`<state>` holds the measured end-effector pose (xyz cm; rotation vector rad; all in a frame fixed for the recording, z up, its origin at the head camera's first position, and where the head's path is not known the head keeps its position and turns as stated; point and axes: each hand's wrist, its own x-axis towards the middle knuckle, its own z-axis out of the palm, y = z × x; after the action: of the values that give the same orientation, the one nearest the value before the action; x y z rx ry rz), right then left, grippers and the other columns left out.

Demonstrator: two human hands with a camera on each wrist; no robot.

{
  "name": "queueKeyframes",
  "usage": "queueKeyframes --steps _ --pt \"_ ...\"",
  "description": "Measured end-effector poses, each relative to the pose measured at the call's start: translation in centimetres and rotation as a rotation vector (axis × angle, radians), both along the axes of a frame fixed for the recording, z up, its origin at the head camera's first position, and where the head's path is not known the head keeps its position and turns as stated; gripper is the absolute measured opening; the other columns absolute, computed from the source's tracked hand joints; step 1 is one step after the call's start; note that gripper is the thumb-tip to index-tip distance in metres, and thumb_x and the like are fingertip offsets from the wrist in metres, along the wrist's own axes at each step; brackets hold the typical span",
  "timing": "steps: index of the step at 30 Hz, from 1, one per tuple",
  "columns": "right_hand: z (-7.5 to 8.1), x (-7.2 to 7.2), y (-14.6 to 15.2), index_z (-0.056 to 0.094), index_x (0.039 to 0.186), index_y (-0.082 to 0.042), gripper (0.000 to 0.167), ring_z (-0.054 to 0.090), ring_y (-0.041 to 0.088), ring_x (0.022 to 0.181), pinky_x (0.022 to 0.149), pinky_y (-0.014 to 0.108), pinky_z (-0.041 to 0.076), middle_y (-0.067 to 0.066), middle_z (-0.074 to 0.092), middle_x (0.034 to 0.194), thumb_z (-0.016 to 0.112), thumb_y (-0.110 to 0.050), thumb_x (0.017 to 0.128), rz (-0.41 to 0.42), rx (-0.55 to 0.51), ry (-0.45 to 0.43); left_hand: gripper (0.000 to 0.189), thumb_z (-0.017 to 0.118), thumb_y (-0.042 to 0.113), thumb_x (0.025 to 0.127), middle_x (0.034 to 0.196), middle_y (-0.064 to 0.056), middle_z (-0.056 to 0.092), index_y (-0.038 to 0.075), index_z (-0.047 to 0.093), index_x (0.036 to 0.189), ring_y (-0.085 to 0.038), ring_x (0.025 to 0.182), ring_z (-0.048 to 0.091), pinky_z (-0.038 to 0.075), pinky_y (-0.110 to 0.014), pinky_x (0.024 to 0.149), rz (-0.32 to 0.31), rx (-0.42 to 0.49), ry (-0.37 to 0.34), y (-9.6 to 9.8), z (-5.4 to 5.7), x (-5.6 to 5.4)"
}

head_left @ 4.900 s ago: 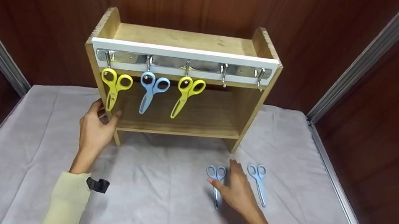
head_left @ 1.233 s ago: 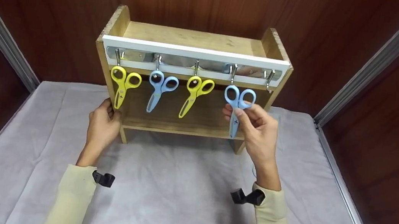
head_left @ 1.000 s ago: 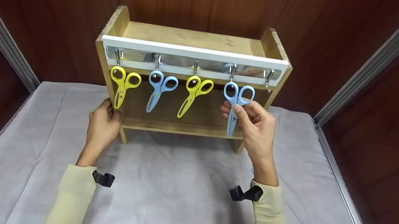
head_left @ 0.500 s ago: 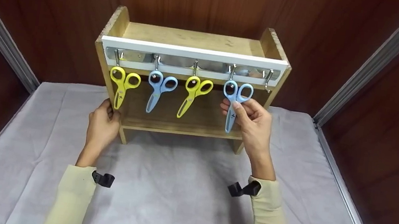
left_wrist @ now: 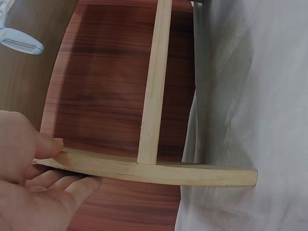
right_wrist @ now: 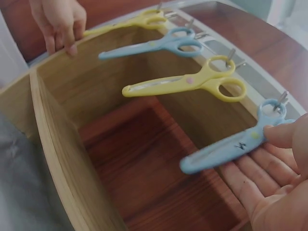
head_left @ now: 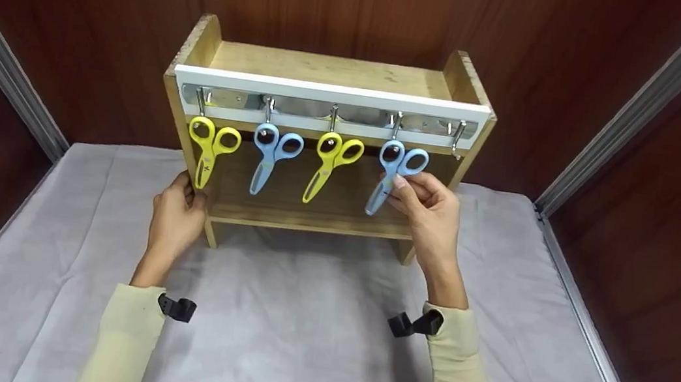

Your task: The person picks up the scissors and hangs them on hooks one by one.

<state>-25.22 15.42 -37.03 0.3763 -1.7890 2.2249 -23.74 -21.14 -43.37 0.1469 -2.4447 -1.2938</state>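
Observation:
A small wooden shelf carries a hook rail along its front. My left hand grips the shelf's left side panel, thumb on one face and fingers on the other. On the fourth hook hangs a pair of light-blue scissors by one handle loop, tilted, its blade end blurred in the right wrist view. My right hand is at these scissors, thumb by the handle, fingers loosely extended behind them. The first three hooks hold yellow scissors, blue scissors and yellow scissors.
The fifth hook at the right end of the rail is bare. Grey cloth covers the table below the shelf. Dark wood panels with metal strips in the corners enclose the back and sides.
My right hand has picked the blue scissors up from the cloth and brought them to the fourth hook. Their blades have just swung left as its fingers loosened. My left hand stays on the shelf.

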Motion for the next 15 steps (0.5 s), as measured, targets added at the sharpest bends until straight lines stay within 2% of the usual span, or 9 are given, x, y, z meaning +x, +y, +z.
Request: queueKeyframes --steps 3,6,8,10,13,15 --pt "-0.3 0.0 0.4 0.071 0.108 0.008 0.012 0.081 0.028 0.093 0.091 0.046 0.064 0.010 0.083 0.098 0.069 0.003 0.097 -0.016 -0.007 -0.012 0.037 0.051 0.015 0.107 0.127 -0.024 0.074 -0.002 0.061 0.138 -0.037 0.118 0.073 0.058 -0.049 0.096 0.005 -0.007 -0.003 0.0 0.0 0.0" --pt "-0.6 0.2 0.8 0.071 0.111 0.009 0.016 0.081 0.027 0.094 0.090 0.042 0.065 0.012 0.082 0.100 0.071 0.003 0.096 -0.041 0.006 -0.013 0.035 0.051 0.015 0.107 0.121 -0.023 0.076 -0.001 0.063 0.135 -0.035 0.111 0.074 0.057 -0.047 0.091 0.018 -0.017 -0.003 0.0 -0.1 -0.1" --pt "-0.8 0.4 1.2 0.072 0.111 0.008 0.018 0.080 0.025 0.093 0.088 0.036 0.065 0.009 0.081 0.101 0.073 0.001 0.094 -0.086 0.045 -0.019 0.035 0.051 0.014 0.106 0.121 -0.023 0.076 -0.001 0.063 0.135 -0.034 0.111 0.074 0.057 -0.047 0.090 0.021 -0.016 0.000 0.0 -0.1 0.0" --pt "-1.0 0.6 1.6 0.072 0.113 0.007 0.023 0.078 0.017 0.093 0.086 0.027 0.063 0.004 0.080 0.102 0.077 -0.003 0.093 -0.137 0.107 -0.028 0.035 0.050 0.014 0.106 0.121 -0.023 0.076 -0.002 0.063 0.135 -0.035 0.111 0.074 0.057 -0.048 0.091 0.022 -0.014 0.004 0.0 -0.1 0.0" --pt "-1.6 1.2 2.5 0.075 0.113 0.001 0.025 0.074 0.014 0.095 0.084 0.022 0.060 0.004 0.078 0.107 0.081 -0.008 0.091 -0.195 0.196 -0.048 0.037 0.050 0.013 0.105 0.125 -0.025 0.074 -0.003 0.062 0.136 -0.037 0.117 0.073 0.058 -0.050 0.095 0.016 -0.003 0.012 0.0 -0.1 -0.1" --pt "-2.0 1.7 3.1 0.076 0.114 -0.002 0.028 0.073 0.012 0.097 0.083 0.020 0.057 0.010 0.077 0.111 0.084 -0.011 0.089 -0.210 0.245 -0.051 0.037 0.050 0.012 0.105 0.126 -0.025 0.074 -0.004 0.061 0.137 -0.038 0.118 0.073 0.058 -0.051 0.096 0.016 0.001 0.013 0.0 -0.1 -0.1"
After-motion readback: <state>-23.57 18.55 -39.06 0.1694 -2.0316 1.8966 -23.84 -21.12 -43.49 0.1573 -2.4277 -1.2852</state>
